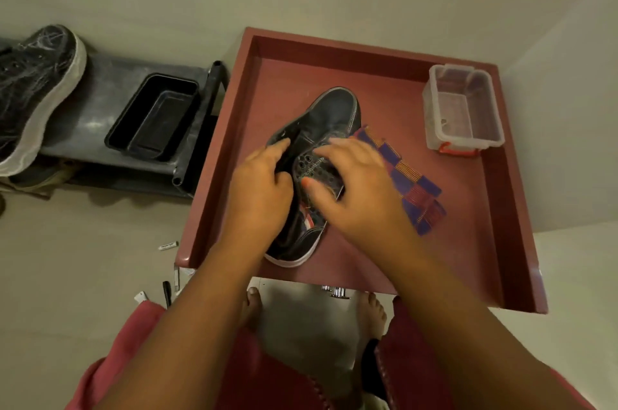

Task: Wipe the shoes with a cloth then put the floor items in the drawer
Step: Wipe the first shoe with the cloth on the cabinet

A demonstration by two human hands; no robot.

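A pulled-out red drawer (511, 242) is seen from above, with a dark sneaker (329, 115) lying on its floor, toe pointed away from the person. A checked cloth (414, 182) is spread flat just beside the shoe on its right side, partly covered by the right hand (354, 188). A clear plastic box (463, 111) stands in the drawer's far right corner. To the left, a second dark shoe (36, 88) and a black tray (153, 115) are kept on a low grey shelf (100, 101). Small floor items, among them a white tube (168, 246), are scattered by the drawer's near left corner.

The shoe's near side is gripped by the left hand (257, 185), fingers curled into the opening. The right hand is laid over the lace area with fingers spread, thumb pressed on the perforated panel; nothing is held in it. Both forearms are stretched forward and down.

The cloth is not in either hand, so wiping may be skipped or delayed. The shoe could tip if the left grip is loosened. The small items could be trodden on by the bare feet nearby.
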